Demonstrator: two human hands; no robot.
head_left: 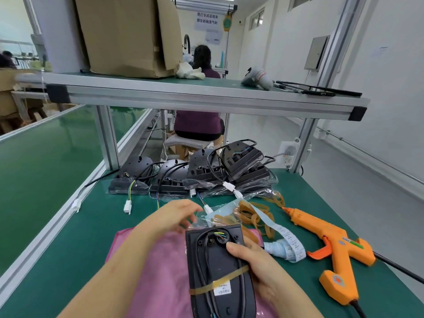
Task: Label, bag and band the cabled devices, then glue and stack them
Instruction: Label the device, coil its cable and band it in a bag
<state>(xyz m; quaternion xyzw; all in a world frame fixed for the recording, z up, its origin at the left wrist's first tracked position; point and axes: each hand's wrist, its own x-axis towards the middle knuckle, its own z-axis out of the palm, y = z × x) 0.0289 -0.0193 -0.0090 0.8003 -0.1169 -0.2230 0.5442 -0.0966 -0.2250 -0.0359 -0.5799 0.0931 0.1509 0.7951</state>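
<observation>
The fingers (237,248) of my right hand (261,271) are clamped on the device (218,258), with the thumb on its upper face and the rest wrapped round its right edge. The fingers of my left hand (176,214) lie loosely bent at the clear bag (202,220), just beyond the device's far end. Blur hides whether they pinch the film, so I cannot tell.

The device sits over the pink cloth (160,271) near the front of the surface (80,237). It is a rigid black housing, and I judge it fairly light, since one hand carries it. The smooth shell may slip, so grip across the two long edges, clear of the exposed coloured wires. The cable (207,255) is pliant and is held to the housing by a rubber band (231,275), which also crosses the label (222,289). The bag film is thin, slack and slippery.

To the right lie loose rubber bands (250,215), a label strip (286,239) and the orange glue gun (332,244). Treat its nozzle as hot. Bagged devices (243,161) stand along the far edge, and their connectors trail forward into the reach path.
</observation>
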